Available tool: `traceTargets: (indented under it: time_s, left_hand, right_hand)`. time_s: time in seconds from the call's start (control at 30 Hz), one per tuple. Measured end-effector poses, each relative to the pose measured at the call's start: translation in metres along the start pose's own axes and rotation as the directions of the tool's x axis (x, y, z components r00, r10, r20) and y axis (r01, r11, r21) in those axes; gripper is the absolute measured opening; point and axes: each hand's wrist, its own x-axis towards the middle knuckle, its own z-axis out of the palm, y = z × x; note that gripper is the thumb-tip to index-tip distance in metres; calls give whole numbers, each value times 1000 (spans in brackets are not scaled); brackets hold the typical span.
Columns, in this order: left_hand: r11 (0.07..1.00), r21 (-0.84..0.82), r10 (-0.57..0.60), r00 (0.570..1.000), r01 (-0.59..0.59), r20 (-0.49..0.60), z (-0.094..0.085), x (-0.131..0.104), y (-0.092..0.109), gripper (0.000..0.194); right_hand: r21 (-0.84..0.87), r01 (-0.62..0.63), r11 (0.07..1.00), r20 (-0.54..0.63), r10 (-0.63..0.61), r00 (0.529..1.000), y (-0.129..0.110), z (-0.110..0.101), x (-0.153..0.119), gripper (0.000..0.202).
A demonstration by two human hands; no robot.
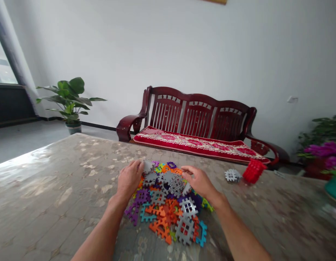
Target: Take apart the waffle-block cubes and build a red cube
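Note:
A heap of flat interlocking plastic pieces lies on the table, in grey, orange, purple, blue and lime green. At its far left side, my left hand (pixel 130 177) has its fingers closed at the edge of a grey interlocking piece (pixel 148 166). My right hand (pixel 199 179) hovers at the heap's right side, fingers curved and thumb apart, nothing visible in it. Near that hand are an orange piece (pixel 176 170) and a grey lattice piece (pixel 176 184). Closer to me lie more grey window-like pieces (pixel 184 230) and an orange triangular piece (pixel 160 229).
Right of the heap, a red lattice block (pixel 254 171) stands beside grey pieces (pixel 232 175) on the patterned tabletop (pixel 61 195). Beyond the table is a dark wooden bench (pixel 199 116) with a red runner. A potted plant (pixel 71 99) stands left; purple flowers (pixel 327 152) are right.

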Motion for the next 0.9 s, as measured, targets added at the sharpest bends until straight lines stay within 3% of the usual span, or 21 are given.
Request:
traceTargets:
  time_s: [0.07,0.13,0.27,0.43,0.53,0.7,0.9]
  left_hand:
    - [1000,22,1,1000,-2,21,4,1,-3,34]
    - [1000,17,-4,1000,4,20,8,1,-7,32]
    - [999,26,-43,999,44,-19,14,1,-12,42]
    - [992,-10,-124,991,124,-57,16,0,-13,44]
    - [985,-74,-163,984,158,-65,17,0,-17,43]
    - [972,-171,-178,980,160,-94,21,1,-24,40]
    - [970,-183,-178,980,159,-92,21,0,-24,36]
  right_hand:
    - [-98,-31,995,-124,19,992,18,-6,-5,29]
    - [-151,-116,982,-289,68,955,45,-16,-13,33]
    - [-308,-332,892,-616,79,784,101,-48,-32,51]
    - [-358,-671,649,-715,272,644,141,-84,-47,81]
    - [-320,-771,551,-717,391,577,155,-93,-46,89]
    - [-307,-800,516,-648,502,573,178,-101,-37,89]
    - [-402,-751,524,-545,522,656,191,-109,-35,73]
